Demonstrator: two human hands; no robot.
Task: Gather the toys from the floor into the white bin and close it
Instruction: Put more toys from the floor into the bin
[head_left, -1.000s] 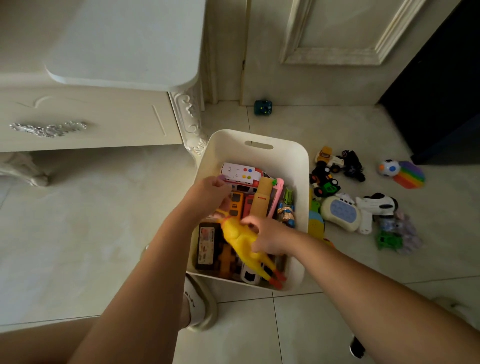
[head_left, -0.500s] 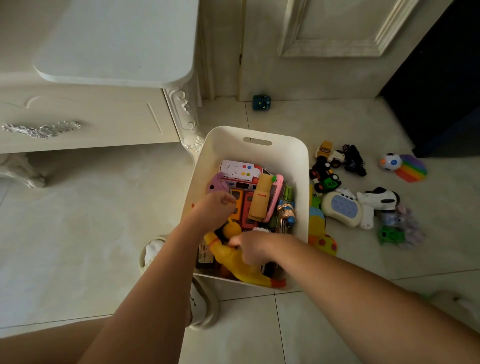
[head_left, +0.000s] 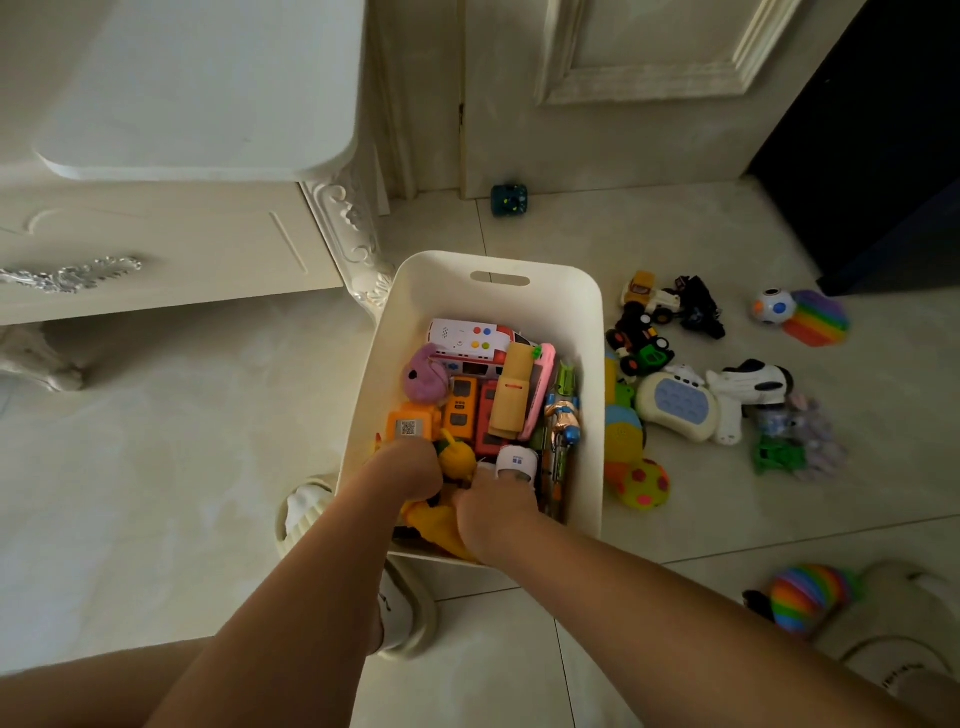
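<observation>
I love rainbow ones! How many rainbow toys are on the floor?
2. Far rainbow toy beside the spotted ball; near rainbow toy by the slipper, lower right. Others may be hidden.

Bare floor (head_left: 182, 441) left of white bin (head_left: 441, 296)

I'm working with a dim, softly lit frame that has no hard shadows. The brightest patch is the table (head_left: 197, 83) top at upper left. The floor (head_left: 156, 467) tiles on the left carry a pale, diffuse sheen, so the light seems to come from that side. The doorway (head_left: 883, 130) at upper right falls to near black, without detail. The near end of the white bin (head_left: 587, 364) sits in shade under the forearms. The left hand (head_left: 410, 467) and right hand (head_left: 493, 506) look slightly soft. Straight edges of the door (head_left: 623, 130) lean and bow towards the borders.
</observation>
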